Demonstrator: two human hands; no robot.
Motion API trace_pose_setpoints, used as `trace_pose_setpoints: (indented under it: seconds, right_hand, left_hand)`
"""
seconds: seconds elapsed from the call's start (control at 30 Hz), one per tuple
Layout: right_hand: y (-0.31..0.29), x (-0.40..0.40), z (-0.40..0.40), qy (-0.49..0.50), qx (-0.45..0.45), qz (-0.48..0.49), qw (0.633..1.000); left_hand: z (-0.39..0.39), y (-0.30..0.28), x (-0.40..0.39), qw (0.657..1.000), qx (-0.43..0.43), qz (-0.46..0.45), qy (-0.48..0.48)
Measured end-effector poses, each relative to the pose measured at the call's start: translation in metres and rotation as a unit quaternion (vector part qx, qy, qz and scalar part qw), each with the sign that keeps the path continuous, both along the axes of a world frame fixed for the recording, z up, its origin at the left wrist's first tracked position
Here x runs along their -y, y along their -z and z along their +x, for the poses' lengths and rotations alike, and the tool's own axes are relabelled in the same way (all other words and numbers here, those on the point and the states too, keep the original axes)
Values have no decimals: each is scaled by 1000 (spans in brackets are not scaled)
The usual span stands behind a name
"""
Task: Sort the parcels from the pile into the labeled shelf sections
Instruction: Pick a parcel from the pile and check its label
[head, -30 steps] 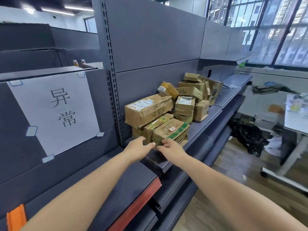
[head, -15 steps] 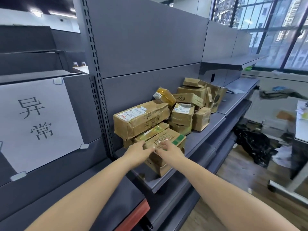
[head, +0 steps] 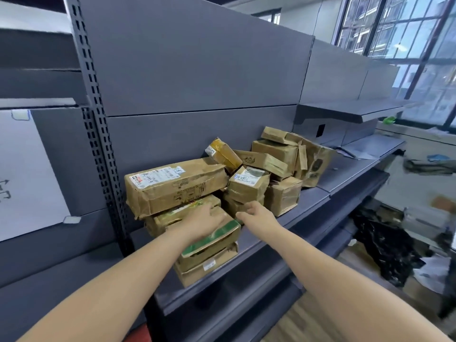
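Note:
A pile of taped brown cardboard parcels [head: 274, 156] lies on the grey metal shelf [head: 313, 208]. At its front is a flat parcel with a green stripe [head: 217, 236], stacked on another flat parcel [head: 207, 266]. My left hand [head: 203, 218] rests flat on top of the green-striped parcel, fingers stretched toward the pile. My right hand [head: 256, 215] hovers just past that parcel's far right corner, fingers loosely bent and holding nothing. A long box with a shipping label [head: 172, 188] sits behind my left hand.
A white paper label [head: 24, 174] is taped to the shelf section at the left. Further right the shelf board carries a loose grey sheet [head: 365, 149]. Black bags [head: 387, 245] and other clutter lie on the wooden floor at the right.
The view has moved right and closer to the pile. My left hand slid onto the top of the green-striped parcel, and my right hand moved off it toward its far right corner.

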State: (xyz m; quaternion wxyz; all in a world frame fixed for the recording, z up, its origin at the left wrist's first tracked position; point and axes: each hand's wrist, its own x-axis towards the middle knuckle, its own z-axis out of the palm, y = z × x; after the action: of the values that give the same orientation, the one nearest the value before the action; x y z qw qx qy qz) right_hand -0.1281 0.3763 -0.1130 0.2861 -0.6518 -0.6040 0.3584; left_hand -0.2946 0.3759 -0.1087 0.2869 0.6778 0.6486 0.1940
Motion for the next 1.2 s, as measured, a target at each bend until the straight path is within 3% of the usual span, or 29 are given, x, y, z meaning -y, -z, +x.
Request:
trace_pose_setpoints:
  seconds: [0.33,0.7,1.2]
  right_hand:
    - [1,-51,23,-10,-28,7,1000]
    - [-12,-147,21,-7,-16,23,1000]
    - [-16,-246,31,-39,4,40,998]
  left_hand:
    - [23,-14,-48,999,4,36,-25]
    - [20,-31,-164,995,26,63,-67]
    - [29,-47,-274,983,-47,75,-163]
